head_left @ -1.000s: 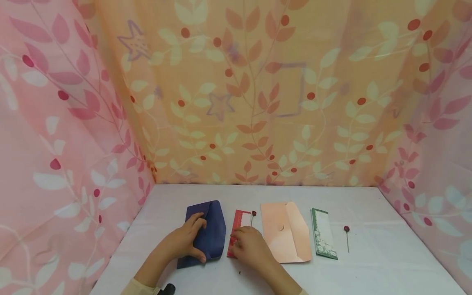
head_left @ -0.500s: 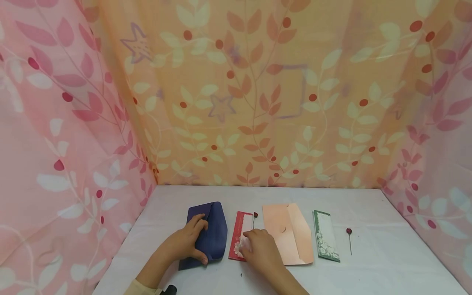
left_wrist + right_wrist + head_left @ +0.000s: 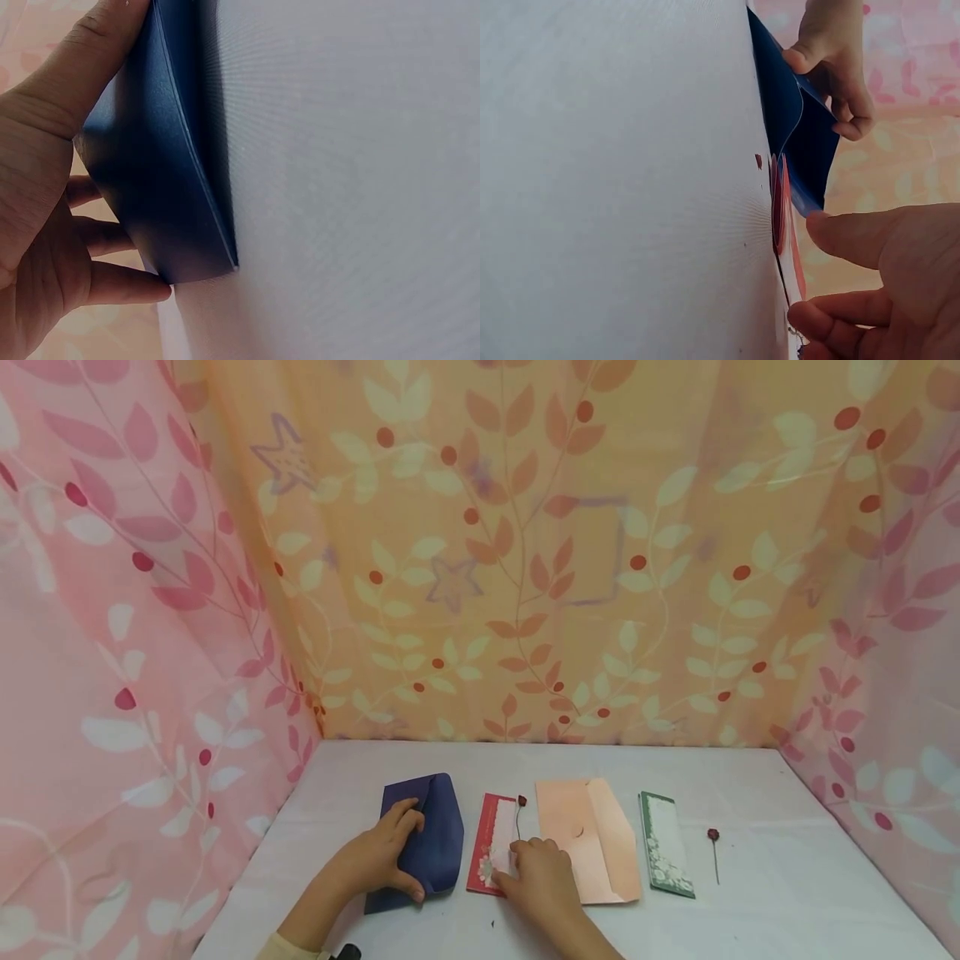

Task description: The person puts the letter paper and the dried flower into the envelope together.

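Note:
In the head view my left hand (image 3: 378, 856) grips a dark blue envelope (image 3: 442, 835) with its flap unfolded to the right. The thumb lies at the near edge, the fingers curl over the top, and the right wrist view shows its near side gaping. My right hand (image 3: 546, 878) is over the near right part of a red card (image 3: 491, 831) with a white flowered panel. Thumb and index finger stand apart there. A small dried red rose (image 3: 522, 802) lies along the card's right side; my right hand hides its lower stem, and whether it touches the stem is unclear.
A peach envelope (image 3: 573, 806) with its flap unfolded lies partly behind my right hand. Farther right are a green flowered card (image 3: 666, 843) and another dried rose (image 3: 713, 835). All lie on a white-covered table (image 3: 450, 756), enclosed by patterned curtains (image 3: 555, 552).
My right hand has slid right and slightly nearer across the red card, uncovering more of its white panel and flowers. My left hand keeps its grip on the blue envelope.

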